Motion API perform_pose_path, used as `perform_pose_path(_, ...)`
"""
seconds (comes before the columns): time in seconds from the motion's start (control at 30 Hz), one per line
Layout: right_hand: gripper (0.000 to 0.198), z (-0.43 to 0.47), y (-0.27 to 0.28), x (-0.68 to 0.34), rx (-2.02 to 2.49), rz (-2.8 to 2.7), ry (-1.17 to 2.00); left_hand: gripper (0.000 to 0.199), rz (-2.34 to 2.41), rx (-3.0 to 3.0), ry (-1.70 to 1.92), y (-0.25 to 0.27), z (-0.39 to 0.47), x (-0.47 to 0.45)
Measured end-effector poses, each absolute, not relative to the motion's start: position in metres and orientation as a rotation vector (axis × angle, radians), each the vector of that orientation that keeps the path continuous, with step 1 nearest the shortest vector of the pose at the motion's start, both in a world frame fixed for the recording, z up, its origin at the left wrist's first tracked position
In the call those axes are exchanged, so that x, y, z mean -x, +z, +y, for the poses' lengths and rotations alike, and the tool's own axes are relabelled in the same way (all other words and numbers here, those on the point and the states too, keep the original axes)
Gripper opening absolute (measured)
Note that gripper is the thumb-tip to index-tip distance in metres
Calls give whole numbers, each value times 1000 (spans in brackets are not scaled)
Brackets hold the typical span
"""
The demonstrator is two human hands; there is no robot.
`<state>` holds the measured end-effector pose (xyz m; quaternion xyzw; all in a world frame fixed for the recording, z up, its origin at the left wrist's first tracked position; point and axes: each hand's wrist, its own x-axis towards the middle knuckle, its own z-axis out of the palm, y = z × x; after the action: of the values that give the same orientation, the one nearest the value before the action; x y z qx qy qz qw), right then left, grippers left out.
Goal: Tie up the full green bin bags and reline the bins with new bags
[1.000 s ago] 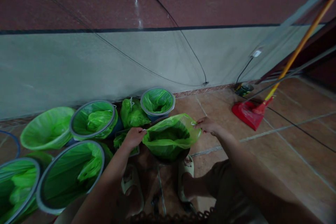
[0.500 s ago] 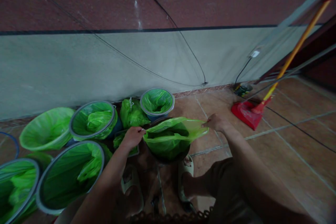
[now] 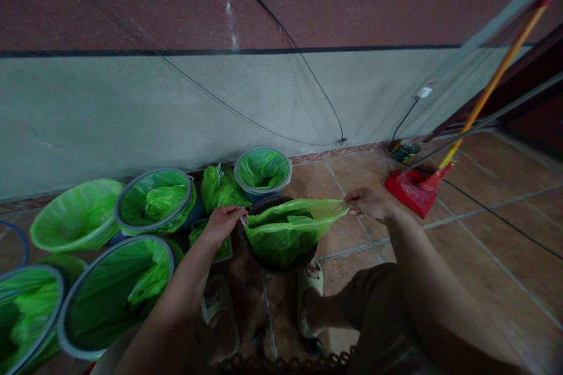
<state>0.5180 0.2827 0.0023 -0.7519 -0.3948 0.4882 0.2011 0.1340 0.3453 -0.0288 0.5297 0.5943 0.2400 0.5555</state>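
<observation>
A translucent green trash bag point(image 3: 281, 240) hangs inside a dark round bin point(image 3: 269, 202) on the floor between my feet. My left hand point(image 3: 226, 222) is closed on the bag's left edge, near the bin's rim. Out to the right, my right hand point(image 3: 367, 205) pinches the bag's opposite corner, drawing it past the rim. The mouth of the bag is stretched between both hands, with a gap between its front and back edges. The bin's lower part is mostly hidden by the bag.
Several bins with green liners stand at left, including a grey-rimmed bin point(image 3: 116, 299) and a small bin point(image 3: 264, 170) by the wall. A tied green bag point(image 3: 222, 187) sits between bins. At right are a red dustpan point(image 3: 413, 190) and a cable point(image 3: 497, 214).
The bag's mouth has narrowed and its edges are pulled tauter. My right hand has shifted slightly, and more of the bin's back rim shows.
</observation>
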Motion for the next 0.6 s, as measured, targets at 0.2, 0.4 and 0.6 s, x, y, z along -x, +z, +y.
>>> perform_pose_path(0.2, 16, 292, -9, -477, 1952, -1020, 1400, 32, 820, -545, 729, -24, 319, -183)
perform_pose_path(0.4, 31, 295, -24, -436, 1708, -1162, 1594, 55, 895, -613, 559, -43, 295, -237)
perform_pose_path(0.6, 32, 290, -37, -415, 1610, -1439, 1468, 32, 976, -648, 638, -51, 293, -251)
